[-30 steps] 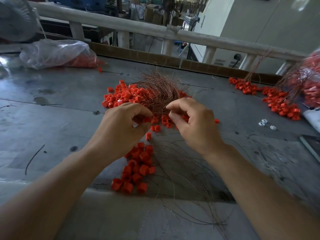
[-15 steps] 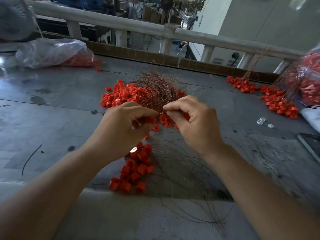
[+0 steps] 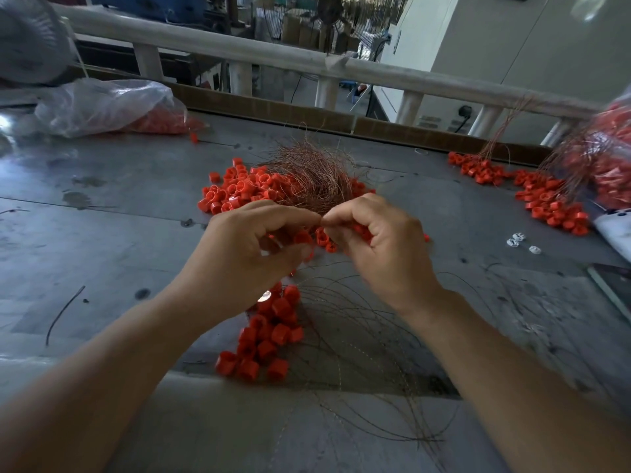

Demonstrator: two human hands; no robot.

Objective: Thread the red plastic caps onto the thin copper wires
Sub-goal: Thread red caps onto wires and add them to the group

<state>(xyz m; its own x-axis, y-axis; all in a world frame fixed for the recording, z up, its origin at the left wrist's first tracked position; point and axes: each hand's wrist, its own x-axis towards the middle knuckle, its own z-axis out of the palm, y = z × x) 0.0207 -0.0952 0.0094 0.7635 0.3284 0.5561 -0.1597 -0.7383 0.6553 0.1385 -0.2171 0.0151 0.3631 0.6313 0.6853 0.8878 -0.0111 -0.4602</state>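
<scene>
Grey metal counter (image 3: 119,240), with a pale rail (image 3: 239,52) along its far edge, carries all the stock. A clear bag (image 3: 102,104) of caps lies far left. A second bag (image 3: 611,158) shows blurred at the right edge, with finished caps (image 3: 546,199) spread in front of it.

At centre, the wire bundle (image 3: 314,175) rests on the main cap pile (image 3: 239,189). Nearer to you lies a smaller pile (image 3: 269,336), and loose wires (image 3: 358,353) fan out from it toward the near edge.

Your left grip (image 3: 249,247) and right grip (image 3: 382,247) hover just in front of the bundle.

1. Left grip: fingers curled, with a cap (image 3: 302,238) showing red beneath the forefinger. Judge it held.
2. Right grip: thumb and forefinger pinched together. The wire in the pinch is too thin to see, so treat it as presumed.

Change: a second ago a gap separated the two sets of fingertips. That gap has closed and the tips now touch. The right wrist has rolled slightly inward.

Meaning: the wire end has probably been brought to the cap's hole, so insertion is the step in hand. Keep the cap steady. A fine wire is likely to bend if you push it off-axis.
</scene>
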